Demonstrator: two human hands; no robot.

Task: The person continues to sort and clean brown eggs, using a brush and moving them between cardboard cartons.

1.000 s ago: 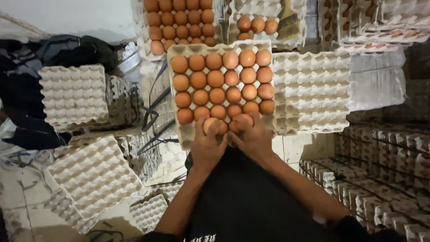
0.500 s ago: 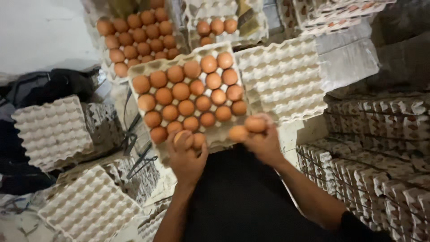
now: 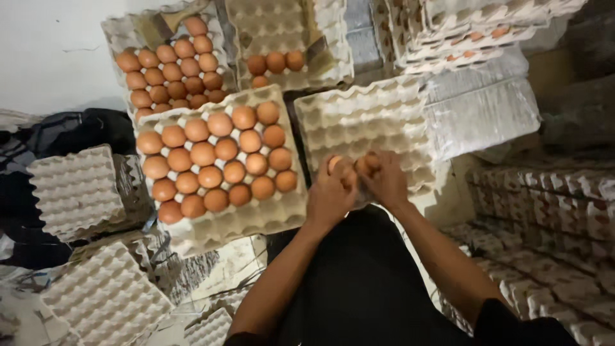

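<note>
Hands meet over the near edge of the empty tray, at centre of the scene. Left hand is curled around a brown egg; right hand is curled around a second egg, the two eggs almost touching, both half buried under the fingers. Directly left, a filled tray carries rows of brown eggs with its near row of cups bare. Farther left and far, another full tray; beside it, far centre, a tray with four eggs. Stacks of bare pulp trays lie at near left and mid left, more stacks along the right. Judgement on handling: eggs held this way want a loose cradle, not a squeeze, and shells kept from knocking together; each should be lowered straight into a cup until it seats, with fingers released only once the cup bears it. The pulp tray flexes, so pressure belongs near its supported middle. Hard to tell: whether either hand holds more than one egg, and whether the eggs rest on the tray or hang just above it. Far-right stacks blur into shadow; a dark garment fills the near centre, hiding the floor below.
</note>
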